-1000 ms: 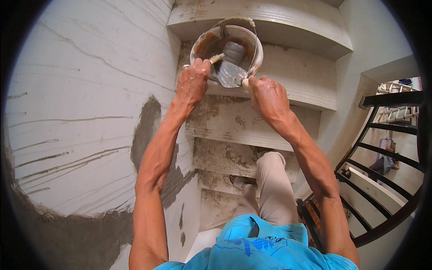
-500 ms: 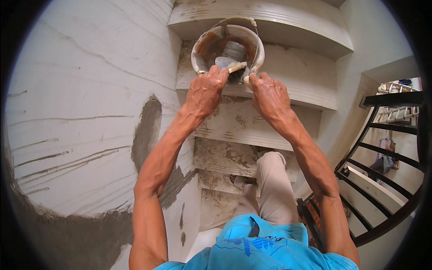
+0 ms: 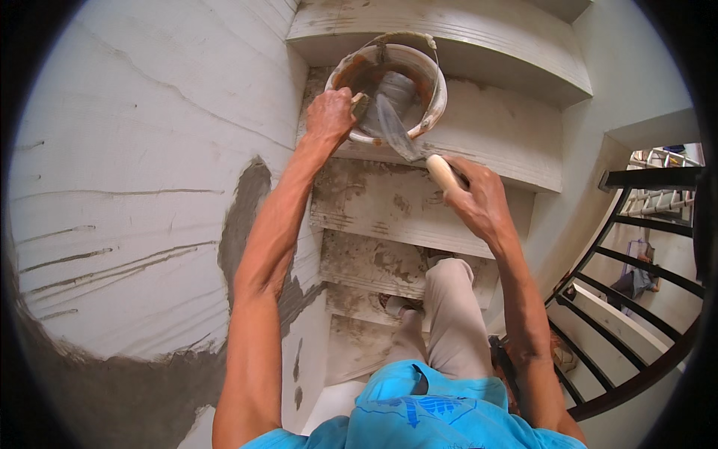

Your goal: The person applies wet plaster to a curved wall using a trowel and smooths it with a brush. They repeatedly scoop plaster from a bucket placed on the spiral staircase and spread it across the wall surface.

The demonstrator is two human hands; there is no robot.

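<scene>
A round, mortar-smeared bucket [image 3: 436, 97] with a wire handle stands on a stair step, and grey wet material shows inside it. My right hand [image 3: 479, 196] grips the pale handle of a trowel [image 3: 443, 173]. The trowel's grey-coated metal blade reaches over the bucket's near rim. At the bucket's left side, my left hand [image 3: 329, 116] is closed round a small brush [image 3: 360, 99]. Only a short pale part of the brush shows beyond the fingers; its bristle end is hard to make out against the bucket.
Stained stairs [image 3: 374, 196] run down towards my feet. On the left, the white wall [image 3: 127, 165] carries grey mortar patches [image 3: 243, 213] and streaks. A black metal railing [image 3: 643, 262] curves along the right, with a ladder [image 3: 662, 196] and a person [image 3: 634, 280] visible beyond it.
My hands have moved apart. The right one drew the trowel back and to the right, bringing its blade over the rim; the left one shifted left with the brush.
</scene>
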